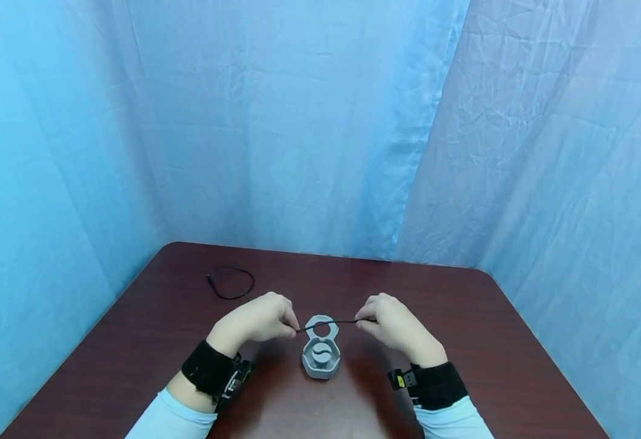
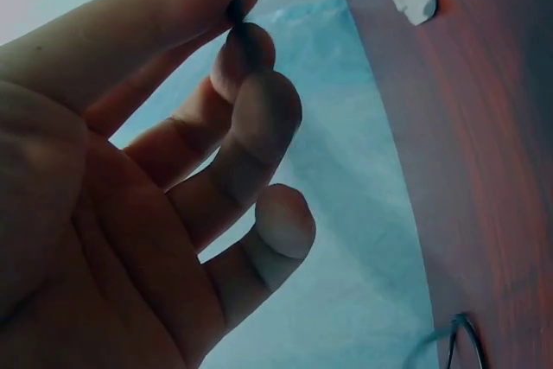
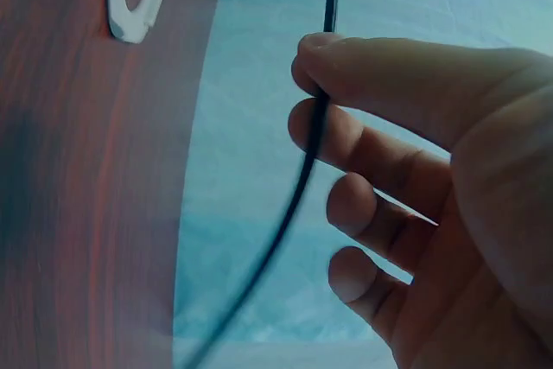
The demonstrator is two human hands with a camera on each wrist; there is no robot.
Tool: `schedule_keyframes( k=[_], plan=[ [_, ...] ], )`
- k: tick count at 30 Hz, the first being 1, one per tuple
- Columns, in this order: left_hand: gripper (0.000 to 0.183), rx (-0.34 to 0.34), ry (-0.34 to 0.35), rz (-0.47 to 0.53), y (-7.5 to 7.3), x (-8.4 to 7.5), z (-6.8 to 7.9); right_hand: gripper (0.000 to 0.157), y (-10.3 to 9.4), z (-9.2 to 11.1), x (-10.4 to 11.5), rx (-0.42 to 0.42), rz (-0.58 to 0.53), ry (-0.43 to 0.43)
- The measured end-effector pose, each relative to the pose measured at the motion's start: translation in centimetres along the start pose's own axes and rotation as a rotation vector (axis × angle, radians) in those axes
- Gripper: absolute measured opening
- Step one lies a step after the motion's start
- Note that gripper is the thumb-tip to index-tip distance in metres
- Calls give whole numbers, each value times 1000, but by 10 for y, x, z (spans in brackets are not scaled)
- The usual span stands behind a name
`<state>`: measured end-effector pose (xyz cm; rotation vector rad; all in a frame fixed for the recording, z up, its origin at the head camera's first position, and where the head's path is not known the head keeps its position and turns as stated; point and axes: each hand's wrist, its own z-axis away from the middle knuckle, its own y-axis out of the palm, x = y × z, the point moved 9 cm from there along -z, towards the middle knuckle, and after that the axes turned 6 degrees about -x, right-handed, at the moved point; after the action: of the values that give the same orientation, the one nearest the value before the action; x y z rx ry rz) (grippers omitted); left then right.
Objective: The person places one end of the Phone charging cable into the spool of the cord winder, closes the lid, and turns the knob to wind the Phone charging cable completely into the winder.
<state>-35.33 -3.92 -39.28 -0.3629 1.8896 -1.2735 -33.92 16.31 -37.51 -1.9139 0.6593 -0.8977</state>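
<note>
A thin black cable is stretched between the two hands, crossing over the raised ring-shaped lid of a small grey case in the head view. My left hand pinches one part of it between thumb and fingertips. Some way to the right, my right hand pinches the cable with thumb and index finger; past that grip the cable hangs in a curve in the right wrist view. The grey case stands opened on the table between the hands, an S-shaped divider inside its angular base. Its lid has a round hole.
A loop of black cable lies on the dark wooden table behind the left hand. Blue curtains hang behind the table and at both sides. Each wrist wears a black strap with a small device.
</note>
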Motion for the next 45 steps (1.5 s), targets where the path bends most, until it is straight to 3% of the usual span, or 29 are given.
schedule_keyframes(
  k=[7,17,28,35,45],
  plan=[
    [11,60,13,-33,16,-10,-1,11,14,-1,14,78,-36,8],
    [13,94,-39,-69,31,-12,-3,12,31,-1,22,176,-102,15],
    [19,117,-103,-62,39,-8,-1,13,48,6,20,308,-173,125],
    [22,132,-137,-64,44,-6,2,18,57,9,19,356,-163,144],
    [22,131,-116,-64,45,-10,2,21,64,14,16,391,-188,188]
  ],
)
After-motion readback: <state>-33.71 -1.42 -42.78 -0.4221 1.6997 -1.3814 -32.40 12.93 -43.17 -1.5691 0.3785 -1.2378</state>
